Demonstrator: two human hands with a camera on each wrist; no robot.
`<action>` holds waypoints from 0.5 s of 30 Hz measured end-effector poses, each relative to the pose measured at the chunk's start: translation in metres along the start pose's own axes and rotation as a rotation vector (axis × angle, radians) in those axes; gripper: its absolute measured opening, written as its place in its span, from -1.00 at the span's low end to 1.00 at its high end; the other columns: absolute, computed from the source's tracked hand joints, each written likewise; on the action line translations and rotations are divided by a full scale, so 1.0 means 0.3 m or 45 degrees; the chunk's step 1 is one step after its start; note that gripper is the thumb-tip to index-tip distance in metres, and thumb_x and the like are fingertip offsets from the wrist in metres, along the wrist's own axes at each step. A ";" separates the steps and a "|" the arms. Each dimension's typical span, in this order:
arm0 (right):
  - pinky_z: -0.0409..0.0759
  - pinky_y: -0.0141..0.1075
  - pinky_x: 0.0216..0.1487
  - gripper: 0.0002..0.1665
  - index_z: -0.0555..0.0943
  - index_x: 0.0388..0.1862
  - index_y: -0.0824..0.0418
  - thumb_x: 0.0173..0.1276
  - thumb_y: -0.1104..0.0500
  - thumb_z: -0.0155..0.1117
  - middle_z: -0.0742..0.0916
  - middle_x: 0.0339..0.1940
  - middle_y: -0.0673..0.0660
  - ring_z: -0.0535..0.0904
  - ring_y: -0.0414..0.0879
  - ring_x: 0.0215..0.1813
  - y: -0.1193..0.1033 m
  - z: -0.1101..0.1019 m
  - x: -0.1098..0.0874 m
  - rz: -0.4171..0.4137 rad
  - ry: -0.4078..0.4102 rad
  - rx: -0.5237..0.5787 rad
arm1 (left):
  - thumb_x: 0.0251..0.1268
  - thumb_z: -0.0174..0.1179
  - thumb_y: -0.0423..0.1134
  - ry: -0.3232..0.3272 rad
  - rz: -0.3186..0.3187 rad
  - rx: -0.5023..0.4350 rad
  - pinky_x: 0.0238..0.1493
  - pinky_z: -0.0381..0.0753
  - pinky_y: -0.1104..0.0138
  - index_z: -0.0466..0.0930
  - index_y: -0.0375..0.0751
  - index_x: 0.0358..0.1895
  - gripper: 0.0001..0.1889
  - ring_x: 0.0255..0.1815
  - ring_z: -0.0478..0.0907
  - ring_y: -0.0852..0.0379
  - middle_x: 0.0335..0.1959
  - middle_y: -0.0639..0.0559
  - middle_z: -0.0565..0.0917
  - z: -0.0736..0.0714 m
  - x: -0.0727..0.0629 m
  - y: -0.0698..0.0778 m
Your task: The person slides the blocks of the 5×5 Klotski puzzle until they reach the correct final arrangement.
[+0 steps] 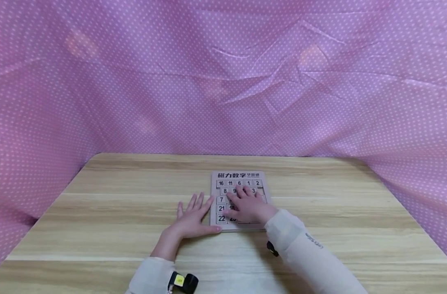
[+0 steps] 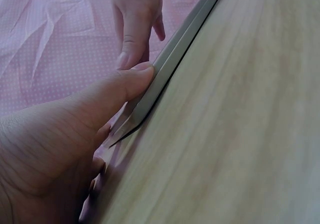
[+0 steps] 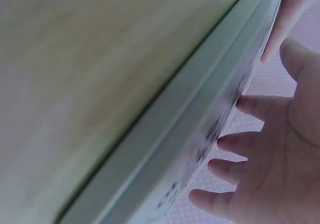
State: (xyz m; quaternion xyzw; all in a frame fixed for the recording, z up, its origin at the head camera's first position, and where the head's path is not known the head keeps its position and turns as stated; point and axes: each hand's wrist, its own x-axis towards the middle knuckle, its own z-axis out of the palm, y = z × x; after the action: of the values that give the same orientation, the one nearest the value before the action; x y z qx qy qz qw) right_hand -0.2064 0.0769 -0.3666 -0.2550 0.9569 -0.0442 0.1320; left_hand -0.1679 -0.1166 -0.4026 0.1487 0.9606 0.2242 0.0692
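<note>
A flat number sliding puzzle (image 1: pixel 213 227) lies on the table, its pale frame holding rows of numbered tiles under a printed title. Spread along its left side is my left hand (image 1: pixel 192 220), the thumb on the near left corner and the fingers beside the left edge. In the left wrist view that thumb (image 2: pixel 137 79) presses the frame's rim. Over the tiles sits my right hand (image 1: pixel 249 206), fingers apart, covering much of the middle and lower right. The right wrist view shows its fingertips (image 3: pixel 225 144) at the tile face.
The puzzle rests on a light wood-grain table (image 1: pixel 117 196). A pink polka-dot cloth (image 1: pixel 223 81) hangs behind and at both sides of it. Each sleeve carries a black wrist camera, the left one (image 1: pixel 186 282) with a yellow label.
</note>
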 end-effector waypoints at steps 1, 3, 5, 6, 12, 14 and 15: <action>-0.12 0.18 0.15 -0.17 0.07 0.33 0.02 0.18 -0.38 -0.25 0.00 0.35 0.20 -0.18 0.19 0.31 0.005 0.001 -0.001 0.004 0.002 -0.001 | -0.22 0.02 0.43 0.000 0.000 0.004 0.08 -0.55 -0.14 -0.10 0.11 0.34 -0.02 0.31 -0.37 -0.10 0.34 -0.14 -0.18 0.000 0.000 0.000; -0.12 0.18 0.15 -0.17 0.07 0.33 0.02 0.18 -0.38 -0.26 0.02 0.35 0.20 -0.17 0.19 0.31 0.015 0.005 -0.001 0.011 0.006 0.000 | -0.22 0.01 0.43 0.001 -0.003 0.012 0.09 -0.54 -0.14 -0.10 0.11 0.34 -0.01 0.31 -0.37 -0.10 0.34 -0.14 -0.18 0.000 0.000 -0.001; -0.13 0.18 0.15 -0.18 0.08 0.33 0.01 0.18 -0.38 -0.25 0.02 0.35 0.22 -0.17 0.20 0.31 0.024 0.008 -0.003 0.012 0.011 0.012 | -0.22 0.01 0.43 0.000 -0.006 0.012 0.09 -0.55 -0.14 -0.10 0.10 0.34 -0.01 0.31 -0.37 -0.09 0.34 -0.14 -0.18 0.000 0.000 -0.001; -0.13 0.18 0.15 -0.18 0.07 0.33 0.01 0.18 -0.37 -0.25 0.02 0.35 0.22 -0.17 0.20 0.31 0.028 0.008 -0.005 0.012 0.010 0.014 | -0.23 0.01 0.44 0.000 -0.008 0.011 0.09 -0.55 -0.13 -0.09 0.10 0.34 -0.01 0.31 -0.37 -0.09 0.34 -0.14 -0.18 0.001 0.000 -0.001; -0.09 0.16 0.16 -0.20 0.08 0.33 0.02 0.20 -0.36 -0.25 0.02 0.34 0.23 -0.15 0.22 0.30 0.042 0.001 -0.019 0.008 0.007 0.010 | -0.23 0.01 0.44 0.002 -0.009 0.008 0.09 -0.56 -0.13 -0.09 0.09 0.34 -0.01 0.31 -0.38 -0.09 0.34 -0.13 -0.18 0.002 0.001 0.002; -0.07 0.17 0.15 -0.20 0.08 0.33 0.03 0.21 -0.35 -0.24 0.03 0.34 0.23 -0.15 0.22 0.30 0.045 -0.003 -0.024 0.007 0.007 0.016 | -0.23 0.01 0.44 0.002 -0.010 0.005 0.09 -0.56 -0.12 -0.09 0.09 0.34 -0.01 0.31 -0.38 -0.08 0.34 -0.13 -0.18 0.002 0.001 0.003; -0.07 0.17 0.15 -0.21 0.09 0.33 0.03 0.21 -0.34 -0.23 0.03 0.34 0.23 -0.14 0.22 0.30 0.046 -0.003 -0.026 0.006 0.007 0.017 | -0.23 0.01 0.44 0.002 -0.011 0.004 0.09 -0.56 -0.12 -0.09 0.09 0.34 -0.01 0.31 -0.38 -0.08 0.34 -0.13 -0.18 0.001 0.001 0.004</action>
State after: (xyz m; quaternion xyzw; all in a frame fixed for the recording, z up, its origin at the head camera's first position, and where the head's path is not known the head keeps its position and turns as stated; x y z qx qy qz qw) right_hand -0.2070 0.0928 -0.3660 -0.2518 0.9575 -0.0510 0.1310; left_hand -0.1679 -0.1153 -0.4024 0.1446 0.9617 0.2226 0.0690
